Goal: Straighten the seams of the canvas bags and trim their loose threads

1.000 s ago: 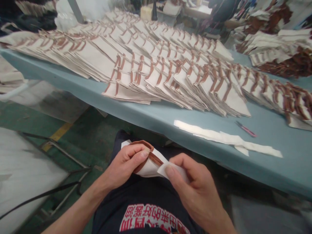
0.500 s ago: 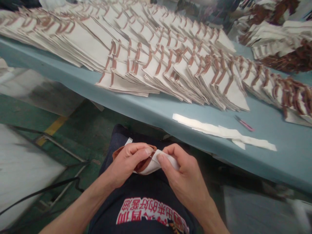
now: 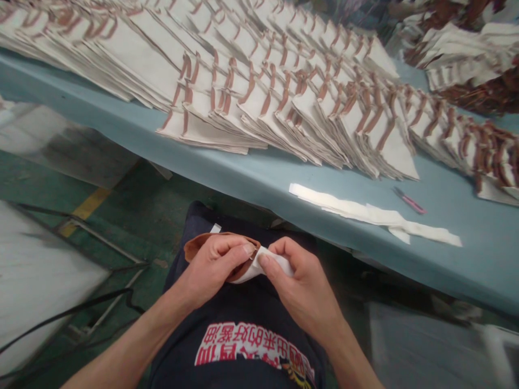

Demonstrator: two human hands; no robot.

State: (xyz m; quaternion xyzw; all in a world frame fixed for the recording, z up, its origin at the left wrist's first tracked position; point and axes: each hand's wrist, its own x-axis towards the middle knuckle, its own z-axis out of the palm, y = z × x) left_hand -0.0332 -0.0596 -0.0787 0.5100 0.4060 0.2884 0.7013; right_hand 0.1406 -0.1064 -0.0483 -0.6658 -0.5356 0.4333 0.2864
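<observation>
straight into the close work, above the dark lap (image 3: 198, 216) and just off the counter (image 3: 259, 186): one piece (image 3: 245, 274), white cloth with brown trim (image 3: 198, 246), held between both hands. pinching the trim edge with the left hand (image 3: 214, 267), thumb on top, fingers tucked underneath and mostly out of sight. pinching a white flap (image 3: 279, 260) with the right hand (image 3: 302, 282), thumb pressed down, forefinger curled behind. and so near each other, those thumb tips, right at the meeting of brown and white! no telling about the flap from here: part of the piece, or a loose bit laid against it.

by the look of it, a matter of matching edge to edge. so, hold the left pinch close beside the join, to stop the trim from rolling. go light with the right pinch, just firm enough for a flat flap; too hard a pull, and probably a puckered line. smooth with the thumb, check for creases. mind the loose curve of trim beyond the left hand, easily caught underneath.

over on the counter: white strips (image 3: 352, 209) near the front edge, a pink tool (image 3: 413, 204) beside them, rows of panels (image 3: 300, 108) fanned out behind.
</observation>
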